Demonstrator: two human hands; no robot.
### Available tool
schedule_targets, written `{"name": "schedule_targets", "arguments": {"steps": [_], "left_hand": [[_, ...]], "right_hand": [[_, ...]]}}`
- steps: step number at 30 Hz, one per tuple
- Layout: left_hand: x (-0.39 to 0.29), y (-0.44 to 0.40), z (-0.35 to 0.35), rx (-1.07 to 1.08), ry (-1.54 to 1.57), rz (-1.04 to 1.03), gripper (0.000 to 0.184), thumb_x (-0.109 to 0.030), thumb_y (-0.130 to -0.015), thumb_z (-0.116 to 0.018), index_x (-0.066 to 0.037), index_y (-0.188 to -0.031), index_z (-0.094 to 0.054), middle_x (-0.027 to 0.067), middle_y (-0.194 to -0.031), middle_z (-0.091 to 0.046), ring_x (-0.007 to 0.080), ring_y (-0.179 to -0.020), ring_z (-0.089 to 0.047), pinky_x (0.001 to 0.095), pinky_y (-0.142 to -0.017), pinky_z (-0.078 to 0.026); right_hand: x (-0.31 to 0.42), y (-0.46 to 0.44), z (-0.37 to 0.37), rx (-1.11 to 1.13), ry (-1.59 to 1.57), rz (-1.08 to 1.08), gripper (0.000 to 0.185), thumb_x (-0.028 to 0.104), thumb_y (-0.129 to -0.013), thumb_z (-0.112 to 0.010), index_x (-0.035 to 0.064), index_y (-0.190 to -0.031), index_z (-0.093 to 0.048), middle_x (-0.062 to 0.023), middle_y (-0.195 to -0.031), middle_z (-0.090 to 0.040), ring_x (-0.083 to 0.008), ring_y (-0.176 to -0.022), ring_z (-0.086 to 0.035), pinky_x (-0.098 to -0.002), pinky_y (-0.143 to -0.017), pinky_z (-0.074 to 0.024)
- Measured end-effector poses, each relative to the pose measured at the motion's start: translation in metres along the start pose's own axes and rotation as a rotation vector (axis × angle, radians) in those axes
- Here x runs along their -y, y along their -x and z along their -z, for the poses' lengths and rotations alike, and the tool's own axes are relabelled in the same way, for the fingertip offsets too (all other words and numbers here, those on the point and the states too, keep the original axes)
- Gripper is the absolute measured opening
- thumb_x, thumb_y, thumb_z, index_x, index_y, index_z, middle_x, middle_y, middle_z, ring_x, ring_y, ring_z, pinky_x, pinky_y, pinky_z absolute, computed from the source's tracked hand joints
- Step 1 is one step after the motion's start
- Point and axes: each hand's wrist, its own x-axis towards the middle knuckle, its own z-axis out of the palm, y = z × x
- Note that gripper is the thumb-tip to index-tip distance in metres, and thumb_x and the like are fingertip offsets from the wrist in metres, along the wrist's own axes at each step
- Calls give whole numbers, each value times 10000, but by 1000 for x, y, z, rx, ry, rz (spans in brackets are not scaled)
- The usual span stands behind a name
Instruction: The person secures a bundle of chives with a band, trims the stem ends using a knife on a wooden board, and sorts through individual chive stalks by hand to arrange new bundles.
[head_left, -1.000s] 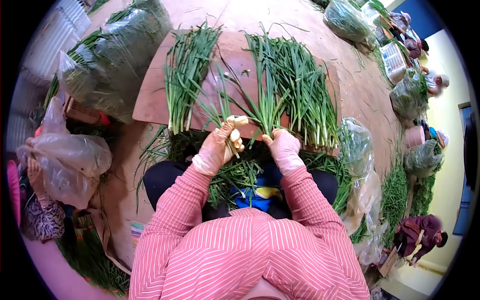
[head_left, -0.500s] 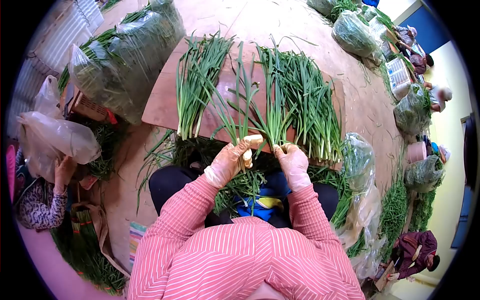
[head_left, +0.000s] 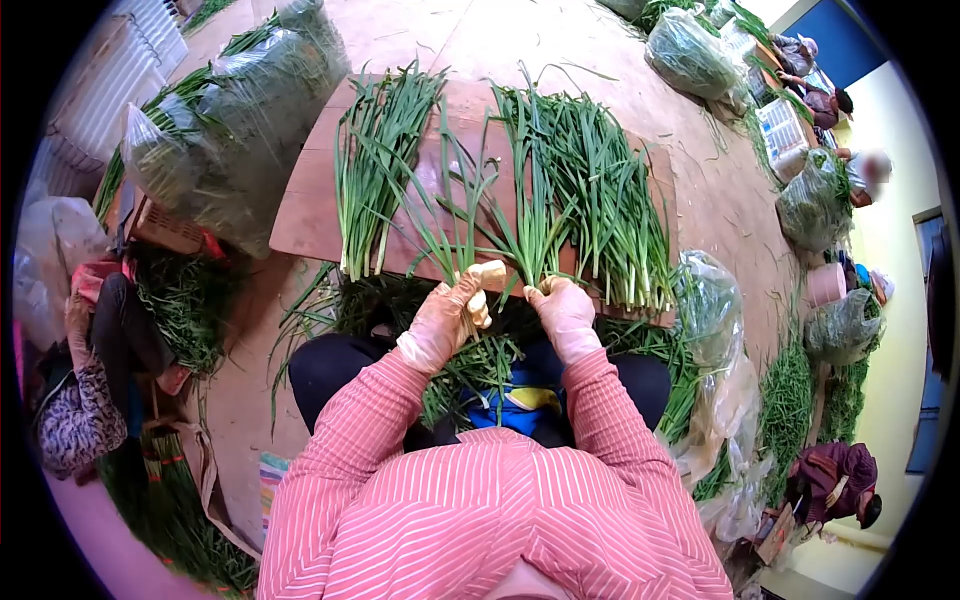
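Note:
Gloved and closed, my left hand (head_left: 443,315) grips the pale lower ends of a few chive-like green stalks (head_left: 455,225); some of its fingertips carry yellowish coverings. My right hand (head_left: 563,312), also gloved, pinches the base of another small bunch of green stalks (head_left: 537,225) just to the right. Both bunches fan out away from me over a brown board (head_left: 310,215). On the board's left side lies a separate pile of stalks (head_left: 380,170). A thicker pile (head_left: 620,210) covers its right side, root ends toward me.
Loose greens (head_left: 470,370) lie around my lap. Large plastic bags of greens (head_left: 240,130) stand at left, and a clear bag (head_left: 712,310) is close on my right. A co-worker (head_left: 85,410) sits at left; another person (head_left: 835,480) is at lower right, with more people farther back.
The view has shifted slightly, so the board and piles appear a little farther left. Both hands keep their grips. The co-worker at left has shifted posture, the arm now lower beside a raised knee.

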Motion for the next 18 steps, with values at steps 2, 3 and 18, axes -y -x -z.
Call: {"name": "schedule_targets", "arguments": {"steps": [2, 3, 18], "left_hand": [[-3, 3, -4, -42, 10, 17, 377, -323, -964, -481, -32, -1192, -554, -74, -587, -297, 62, -546, -322, 229, -560, -324], [-3, 2, -4, -64, 6, 18, 375, -327, -961, -489, -38, -1191, -555, -77, -577, -270, 58, -533, -307, 223, -550, -303], [5, 4, 6, -100, -54, 146, 321, -263, -923, -569, -30, -1141, -597, -56, -623, -469, 68, -547, -436, 222, -551, -375]], "right_hand": [[-3, 1, 1, 14, -150, -52, 326, 390, -788, -679, 66, -772, -651, -93, -665, -638, -224, -617, -611, -341, -591, -466], [-5, 2, 2, 34, -294, -75, 315, 369, -784, -696, 59, -767, -643, -61, -653, -629, -171, -587, -574, -306, -568, -450], [13, 72, -9, 395, -1320, -225, 190, 228, -861, -639, 54, -845, -565, 7, -725, -577, -44, -566, -465, -195, -495, -355]]}}
